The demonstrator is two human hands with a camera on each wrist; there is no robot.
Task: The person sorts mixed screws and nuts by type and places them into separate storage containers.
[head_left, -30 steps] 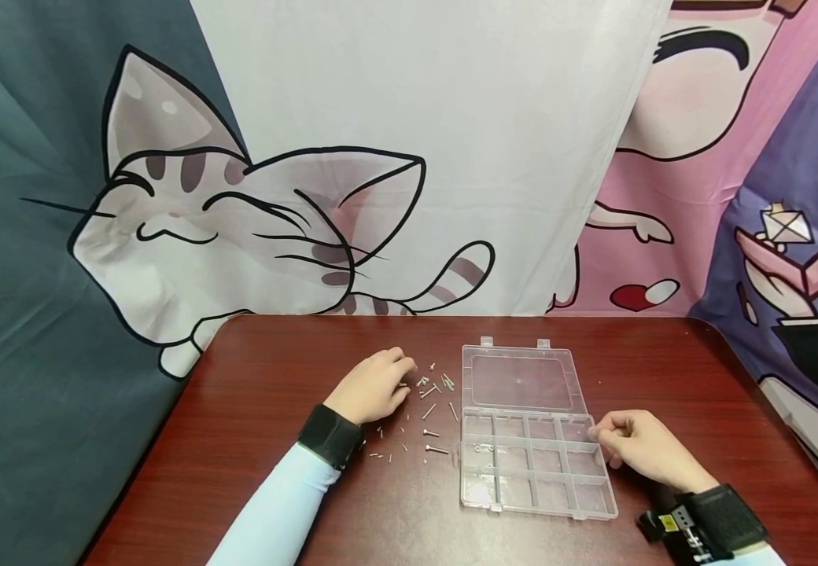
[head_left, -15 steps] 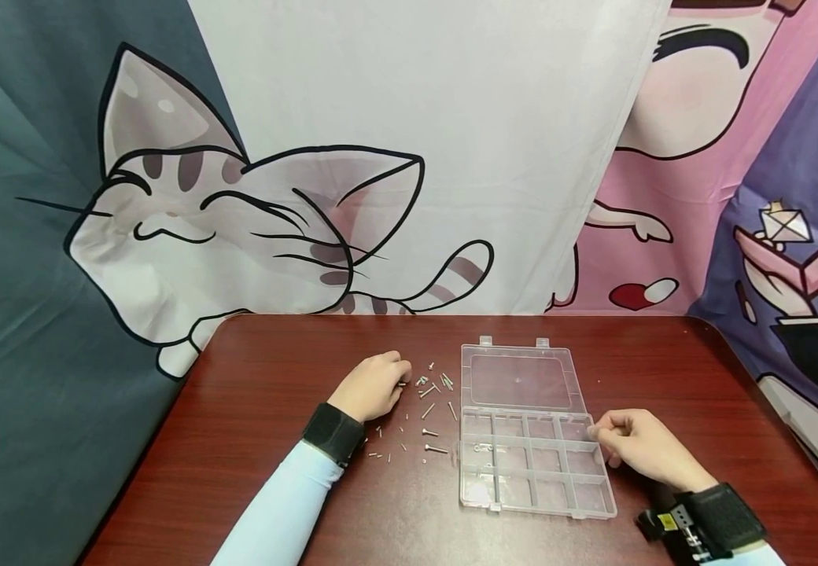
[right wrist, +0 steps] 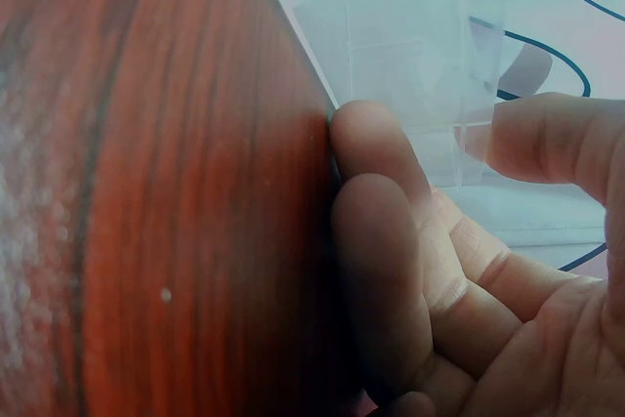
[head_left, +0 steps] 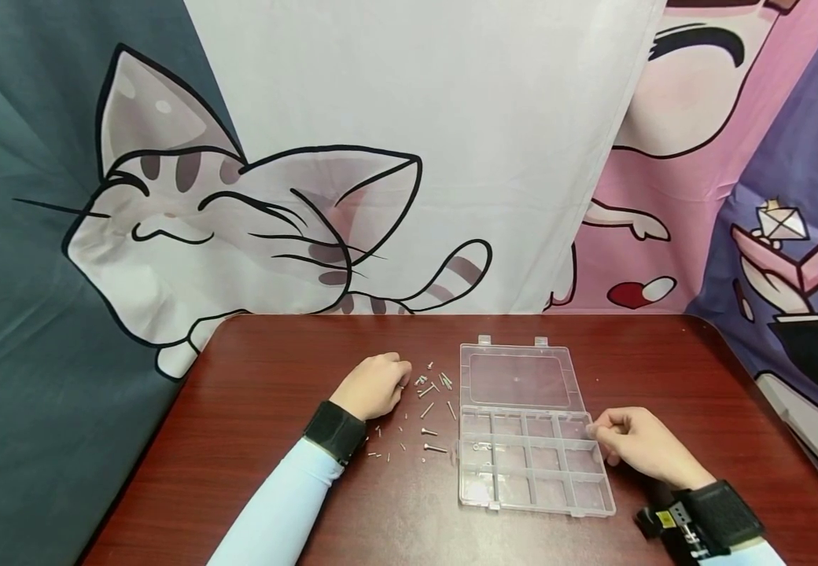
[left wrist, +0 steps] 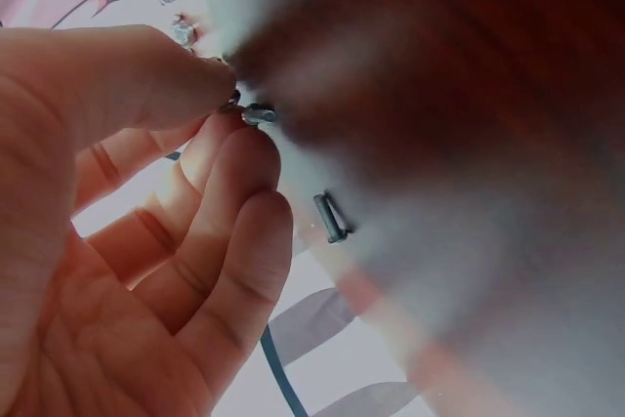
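Observation:
My left hand (head_left: 375,385) is low over the table, beside a scatter of screws (head_left: 428,391). In the left wrist view its thumb and fingertips pinch a small metal screw (left wrist: 259,114), mostly hidden by the fingers. Another short screw (left wrist: 331,218) lies on the table just past the fingertips. My right hand (head_left: 646,444) holds the right side of a clear plastic compartment box (head_left: 517,379), whose lid is flipped back. From the right wrist view, the thumb is over the box's rim (right wrist: 479,140) and the curled fingers are against its outer side.
Larger screws (head_left: 435,449) lie left of the box, and tiny ones (head_left: 374,454) are spread nearer the front. A few small metal rings (head_left: 481,447) sit in a left compartment. Behind the wooden table (head_left: 296,338) hangs a printed cloth (head_left: 451,94).
My left thumb and fingers have drawn together, and the hand has lowered slightly at the left of the screws. My right hand stays at the box's side.

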